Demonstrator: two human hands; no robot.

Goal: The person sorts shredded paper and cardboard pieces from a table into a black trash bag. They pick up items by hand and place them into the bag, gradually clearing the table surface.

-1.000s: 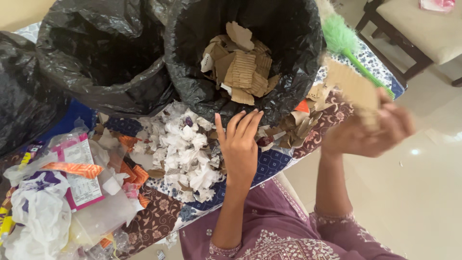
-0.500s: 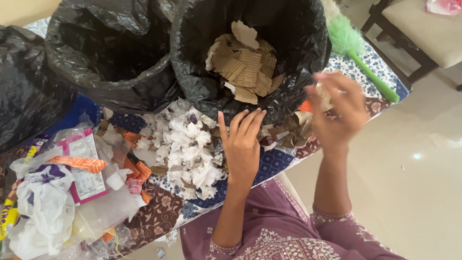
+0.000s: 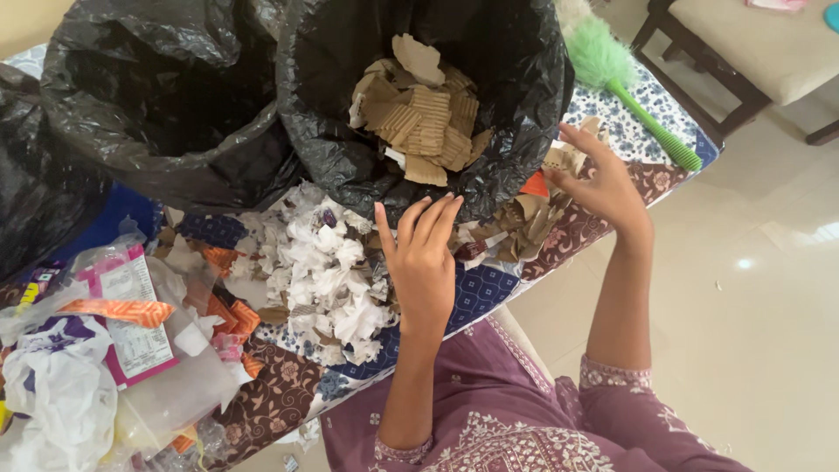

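My right hand [image 3: 603,179] had dropped from beside the cardboard bag [image 3: 419,105], empty, fingers spread over torn cardboard scraps [image 3: 524,218] | left hand [image 3: 419,253] flat, open at the bag's front

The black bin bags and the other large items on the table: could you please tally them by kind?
Black bin bags: 3
Green duster: 1
Heap of crumpled white paper: 1
Hands: 2, left hand, right hand
Total: 7

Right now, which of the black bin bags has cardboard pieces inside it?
The black bag on the right, just above the left hand. It holds torn brown cardboard pieces; the bag beside it in the middle shows only a dark inside.
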